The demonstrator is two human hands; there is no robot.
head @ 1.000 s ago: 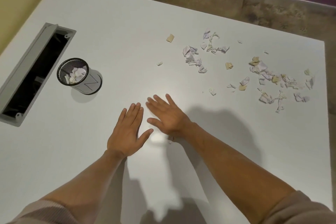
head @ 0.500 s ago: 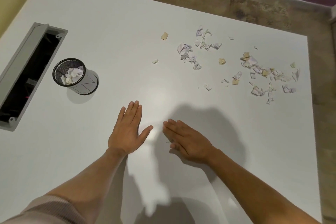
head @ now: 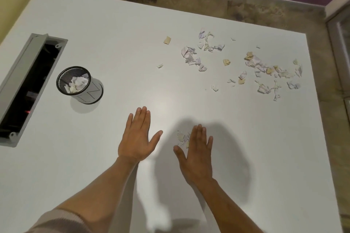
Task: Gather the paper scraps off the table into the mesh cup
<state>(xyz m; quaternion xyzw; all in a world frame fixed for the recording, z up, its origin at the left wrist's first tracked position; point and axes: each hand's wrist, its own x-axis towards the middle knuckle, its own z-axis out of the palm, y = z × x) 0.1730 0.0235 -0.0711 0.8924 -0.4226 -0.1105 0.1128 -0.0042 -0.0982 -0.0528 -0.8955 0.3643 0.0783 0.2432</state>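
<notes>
A black mesh cup [head: 75,81] stands at the left of the white table [head: 113,34], with crumpled paper inside it. Many torn paper scraps [head: 265,70] lie scattered over the far right, with another cluster [head: 195,56] nearer the middle. A few small scraps [head: 182,138] lie just left of my right hand [head: 197,153], which rests flat with fingers straight, holding nothing. My left hand [head: 137,136] lies flat and open on the table a little to the left, thumb spread toward the small scraps.
A grey cable tray opening [head: 26,85] is sunk into the table at the far left, beside the cup. The table's right edge [head: 318,119] drops to a tiled floor. A purple wall runs along the back.
My right hand swept toward me and turned from pointing left to pointing forward, uncovering a few small scraps beside it. My left hand stayed flat in place.
</notes>
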